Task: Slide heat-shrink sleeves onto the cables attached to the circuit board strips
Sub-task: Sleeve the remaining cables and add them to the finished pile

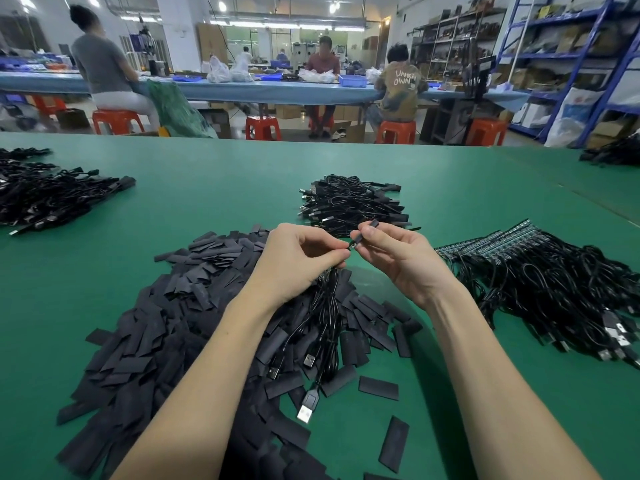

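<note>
Worktop (207,188): green; I see the loose sleeve pile (180,306) at 7 o'clock of my hands, unsleeved strips (512,251) at 3 o'clock.
Cables (322,320): bundle hangs from my left hand (298,258), plugs toward 6 o'clock.
Sleeve (363,233): long axis toward 1 o'clock, at the left fingertips.
Grip: right hand (391,254) pinches the sleeve; left clamps the cable end.

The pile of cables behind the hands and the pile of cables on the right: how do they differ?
The pile behind the hands is compact, and no strips show there; the pile on the right is larger, spread out, with circuit board strips fanned along its far-left edge. Shiny USB plugs show at the right pile's near end. Both hold black cables on the green table.
</note>
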Tool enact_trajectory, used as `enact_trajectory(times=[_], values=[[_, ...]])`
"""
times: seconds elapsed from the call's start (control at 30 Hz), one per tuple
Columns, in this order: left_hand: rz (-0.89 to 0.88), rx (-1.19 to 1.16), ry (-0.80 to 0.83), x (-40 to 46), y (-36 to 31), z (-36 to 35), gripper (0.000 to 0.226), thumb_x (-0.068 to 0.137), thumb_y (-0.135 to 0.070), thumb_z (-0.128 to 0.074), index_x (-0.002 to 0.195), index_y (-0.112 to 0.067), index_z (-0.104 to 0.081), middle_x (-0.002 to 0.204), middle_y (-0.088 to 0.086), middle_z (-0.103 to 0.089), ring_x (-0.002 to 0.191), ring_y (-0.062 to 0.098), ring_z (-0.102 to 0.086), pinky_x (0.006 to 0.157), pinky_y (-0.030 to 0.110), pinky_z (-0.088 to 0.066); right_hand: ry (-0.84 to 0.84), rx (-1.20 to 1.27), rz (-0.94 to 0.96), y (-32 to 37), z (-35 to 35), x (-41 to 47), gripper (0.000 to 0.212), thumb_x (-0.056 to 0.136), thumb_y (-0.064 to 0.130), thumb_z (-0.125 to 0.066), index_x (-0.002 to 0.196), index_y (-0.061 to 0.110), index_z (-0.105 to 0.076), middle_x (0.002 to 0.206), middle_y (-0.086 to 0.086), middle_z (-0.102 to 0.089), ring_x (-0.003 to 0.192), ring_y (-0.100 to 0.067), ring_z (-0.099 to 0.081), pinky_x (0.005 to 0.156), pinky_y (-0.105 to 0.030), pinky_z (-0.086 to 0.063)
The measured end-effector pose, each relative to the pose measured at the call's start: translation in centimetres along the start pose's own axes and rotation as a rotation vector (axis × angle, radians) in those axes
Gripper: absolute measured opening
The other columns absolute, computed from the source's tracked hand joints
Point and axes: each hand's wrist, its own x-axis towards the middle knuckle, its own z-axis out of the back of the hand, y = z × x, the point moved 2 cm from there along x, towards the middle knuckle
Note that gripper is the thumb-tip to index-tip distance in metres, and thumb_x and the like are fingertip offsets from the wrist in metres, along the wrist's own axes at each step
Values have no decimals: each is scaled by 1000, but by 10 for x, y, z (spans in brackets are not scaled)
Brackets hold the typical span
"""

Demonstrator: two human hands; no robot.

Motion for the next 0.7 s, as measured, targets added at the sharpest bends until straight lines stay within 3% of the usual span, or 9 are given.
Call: enact_trajectory(times=[0.47, 0.7], values=[[-57, 53, -26, -2, -4, 0, 12, 84, -10, -81, 89, -21, -81, 78, -4, -78, 75, 15, -76, 76, 27, -60, 53, 9, -17, -1, 4, 0, 18, 76, 8, -77, 94, 5, -77, 99, -13, -76, 92, -18, -72, 81, -21, -57], [-66, 76, -40, -1, -3, -1, 16, 83, -12, -82, 90, -26, -82, 78, -8, -78, 73, 13, -75, 76, 28, -60, 11, 90, -33, -10, 2, 4, 12, 75, 8, -78, 87, 9, -81, 100, -12, -76, 90, -16, -73, 77, -19, -57]])
